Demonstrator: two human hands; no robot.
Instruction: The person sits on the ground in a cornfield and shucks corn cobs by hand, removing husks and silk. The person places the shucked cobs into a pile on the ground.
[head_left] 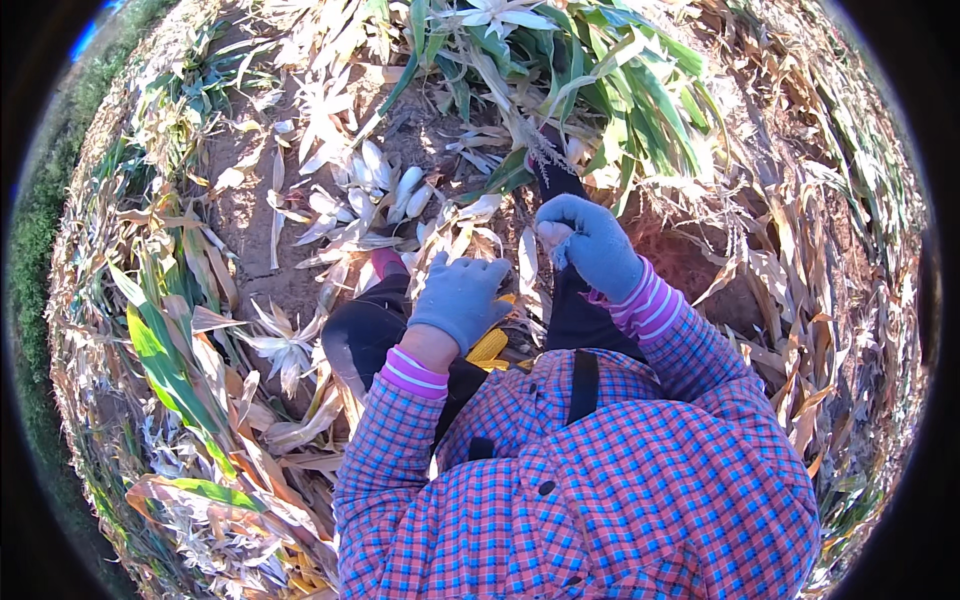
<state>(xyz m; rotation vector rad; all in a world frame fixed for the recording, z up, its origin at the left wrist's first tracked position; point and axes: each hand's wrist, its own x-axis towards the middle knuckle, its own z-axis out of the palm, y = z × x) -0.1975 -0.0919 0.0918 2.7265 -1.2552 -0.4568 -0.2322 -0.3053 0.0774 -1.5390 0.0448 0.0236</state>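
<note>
My left hand (pixel 460 300), in a blue-grey knit glove, is stretched out with its fingers apart, back upward, over dry corn husks (pixel 465 240). Close by its thumb, between my legs, lie yellow corn cobs (pixel 488 348). My right hand (pixel 600 245), gloved alike, is raised over my right leg with its fingers curled in. A pale bit shows at its fingertips; whether that is worn glove or something held, I cannot make out. Beyond my left hand, pale husk-covered corn ears (pixel 395 190) lie in a small heap on the soil.
Green corn stalks with leaves (pixel 620 90) lie in a pile ahead, near my right foot. Dry stalks and husks (pixel 800 270) cover the ground on the right. More leaves and stalks (pixel 180 380) lie at left, with bare soil (pixel 245 215) farther up.
</note>
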